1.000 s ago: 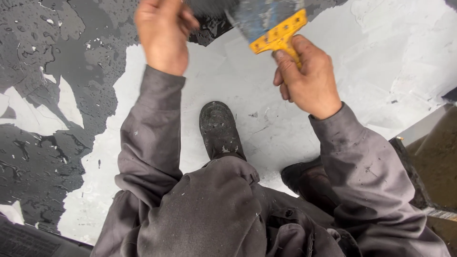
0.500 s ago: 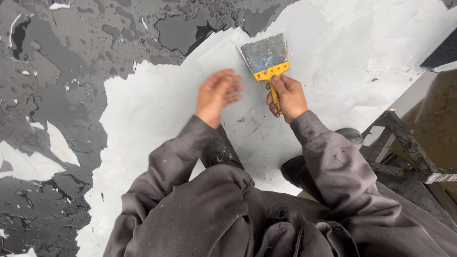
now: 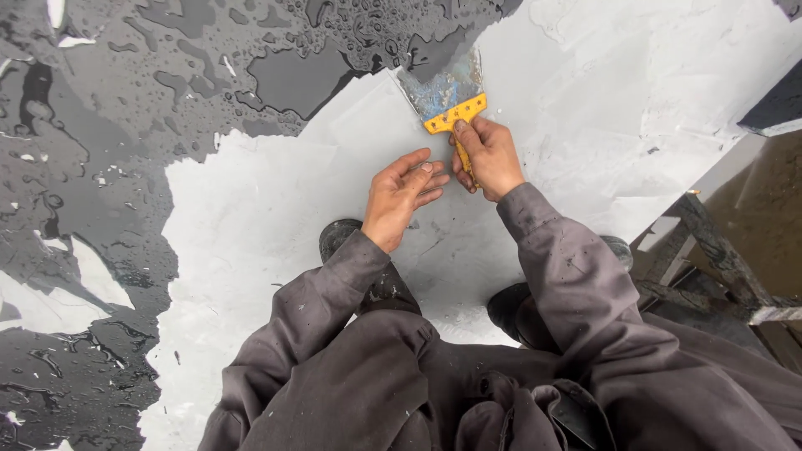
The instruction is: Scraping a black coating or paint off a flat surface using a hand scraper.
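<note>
Since half a second ago the left hand [image 3: 401, 196] has slid closer to the right hand [image 3: 487, 156], and the scraper [image 3: 449, 90] has swung so its blade points more to the upper left of the frame.

At the far left lies the wet dark surface [image 3: 100, 167], beaded with water and dotted with torn white scraps. Moving right, the white coating [image 3: 251, 225] begins with a ragged edge and runs across the middle and upper right. The left hand rests flat on that coating at centre, fingers spread loosely and holding nothing, its fingertips just beside the right hand. The right hand is clamped around the yellow handle of the scraper. The scraper's long axis runs up and slightly left from that hand, so the worn metal blade sits at the top centre, right on the border between coating and dark surface. The right hand is the nearer one to the blade.

Below, two dark shoes [image 3: 342, 238] stand on the coating. At the right edge is a rough wooden frame [image 3: 710, 250]. No packages, labels or signs show.
</note>
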